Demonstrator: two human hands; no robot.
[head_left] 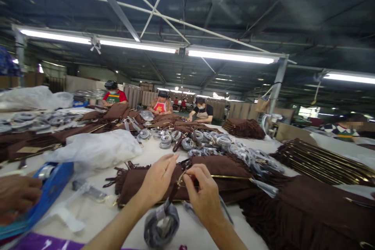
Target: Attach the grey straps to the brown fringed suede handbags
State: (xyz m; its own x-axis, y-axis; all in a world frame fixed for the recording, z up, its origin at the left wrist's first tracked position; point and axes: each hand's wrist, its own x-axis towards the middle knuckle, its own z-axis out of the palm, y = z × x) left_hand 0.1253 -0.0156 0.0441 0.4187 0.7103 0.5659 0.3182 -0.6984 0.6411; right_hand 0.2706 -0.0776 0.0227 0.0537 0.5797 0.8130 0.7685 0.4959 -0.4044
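Observation:
A dark brown fringed bag (133,183) with a gold zip lies flat under both hands. My right hand (203,193) pinches a gold metal clasp (181,181) between thumb and fingertips. From the clasp a short brown strap end runs down to a coiled strap (161,224) wrapped in greyish film, at the table's near side. My left hand (158,177) is just left of the clasp, its fingers pressed together over the bag; what they grip is hidden. Another fringed brown bag (316,203) lies to the right.
Many wrapped strap coils (216,140) are heaped behind the bag. White plastic film (102,148) and a blue tape dispenser (55,187) are at left, with another person's hand (19,199) at the dispenser. Stacked bags (325,160) stand at right. Several co-workers sit across the table.

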